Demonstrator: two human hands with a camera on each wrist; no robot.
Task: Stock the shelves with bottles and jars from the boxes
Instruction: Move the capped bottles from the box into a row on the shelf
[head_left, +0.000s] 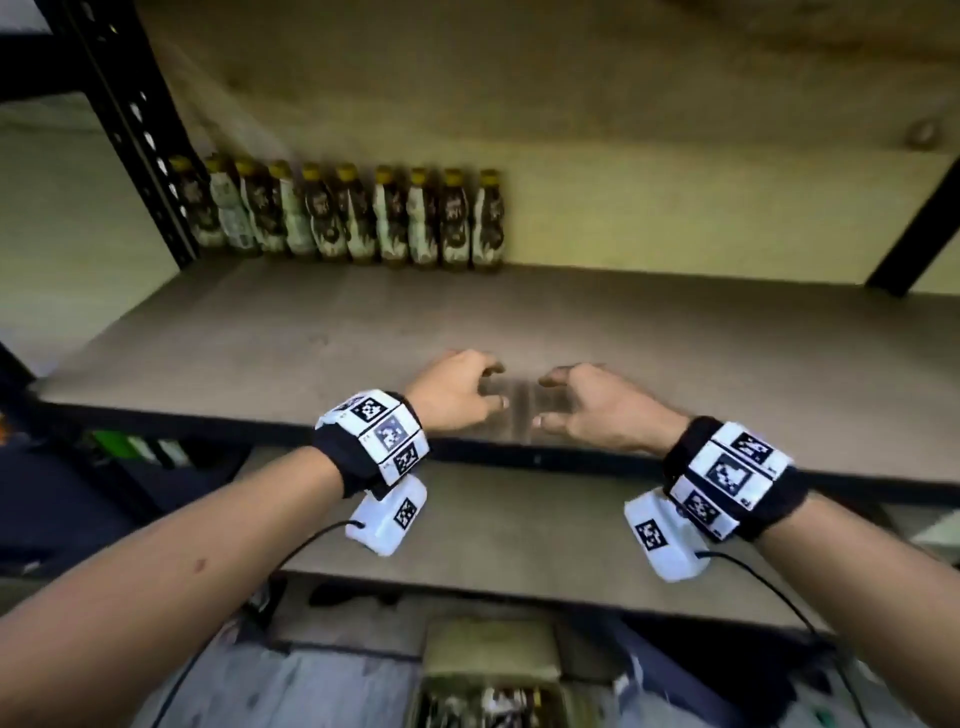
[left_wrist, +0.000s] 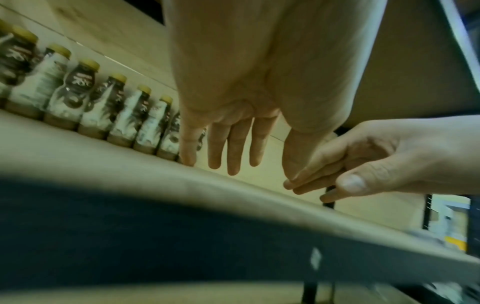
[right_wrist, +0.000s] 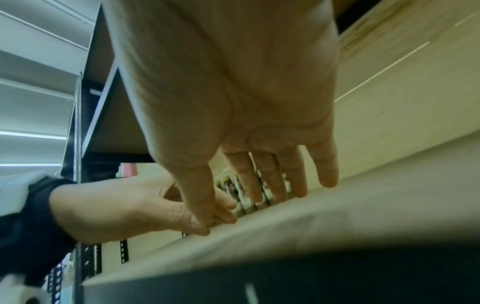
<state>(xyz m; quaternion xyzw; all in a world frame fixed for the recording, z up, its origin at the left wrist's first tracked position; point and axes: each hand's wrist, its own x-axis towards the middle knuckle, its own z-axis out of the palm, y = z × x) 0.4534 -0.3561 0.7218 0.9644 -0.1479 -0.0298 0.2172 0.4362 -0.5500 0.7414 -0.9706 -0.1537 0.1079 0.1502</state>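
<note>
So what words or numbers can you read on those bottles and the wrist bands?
Bottles: the labels have print, too blurred to read.
Wrist bands: black-and-white square code patterns, no words readable.
Box below the shelf: nothing readable.
So no text can be quoted.

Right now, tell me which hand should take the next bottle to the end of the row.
Probably the left hand. Both hands are empty over the shelf front, and the row of bottles stands at the back left, its open end roughly ahead of the left hand. The right hand sits farther right.

bottles (head_left: 343, 215) back-left on shelf (head_left: 208, 332)
</note>
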